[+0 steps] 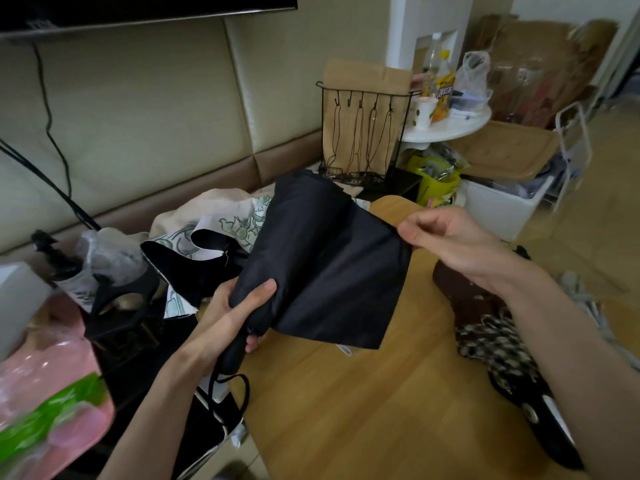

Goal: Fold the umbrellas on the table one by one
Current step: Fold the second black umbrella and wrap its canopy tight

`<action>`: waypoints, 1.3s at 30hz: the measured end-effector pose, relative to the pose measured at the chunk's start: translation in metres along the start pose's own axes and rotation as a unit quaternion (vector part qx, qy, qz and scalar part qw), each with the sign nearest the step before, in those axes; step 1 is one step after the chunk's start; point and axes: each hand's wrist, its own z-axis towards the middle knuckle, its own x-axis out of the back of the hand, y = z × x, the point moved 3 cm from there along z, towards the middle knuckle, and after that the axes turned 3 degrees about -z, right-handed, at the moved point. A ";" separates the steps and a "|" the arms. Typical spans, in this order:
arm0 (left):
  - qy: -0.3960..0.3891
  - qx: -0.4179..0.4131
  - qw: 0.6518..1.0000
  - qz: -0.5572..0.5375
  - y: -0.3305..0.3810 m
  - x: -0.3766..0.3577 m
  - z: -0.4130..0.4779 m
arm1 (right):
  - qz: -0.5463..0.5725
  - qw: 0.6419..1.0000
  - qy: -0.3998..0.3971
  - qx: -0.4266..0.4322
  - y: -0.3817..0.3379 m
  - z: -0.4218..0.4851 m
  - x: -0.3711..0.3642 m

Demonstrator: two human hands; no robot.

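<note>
while the left hand [239,306] grips the black folding umbrella of thin cloth [322,265] around its bunched lower part, the right hand [446,237] pinches one edge of the loose canopy between thumb and fingers and holds it stretched to the right. the umbrella is in the air over the light wooden table [346,410], above its far half. at the far left corner of the table lies a white umbrella with green drawing and black lining [221,230]. along the right edge lies a brown umbrella with checked cloth [491,334], under the right forearm. behind the table stand a beige padded wall [138,116], a black wire rack [353,175] and a round white side table [453,128].
</note>
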 end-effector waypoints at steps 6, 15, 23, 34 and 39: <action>0.002 0.000 1.000 -0.026 0.003 0.003 -0.002 | 0.197 0.977 0.072 -0.032 0.004 0.007 -0.013; 0.062 -0.019 0.996 -0.055 0.004 0.016 0.000 | 0.024 0.999 0.042 -0.018 -0.006 -0.001 -0.014; 0.041 -0.011 0.999 -0.024 0.006 0.004 -0.003 | -0.018 0.998 0.058 -0.013 -0.003 0.005 -0.017; 0.052 -0.002 0.997 -0.049 0.000 -0.002 0.000 | 0.097 0.981 0.089 -0.145 0.020 -0.002 -0.039; 0.105 -0.010 0.993 -0.057 0.000 -0.005 0.002 | 0.145 0.954 0.203 -0.163 0.033 -0.006 -0.041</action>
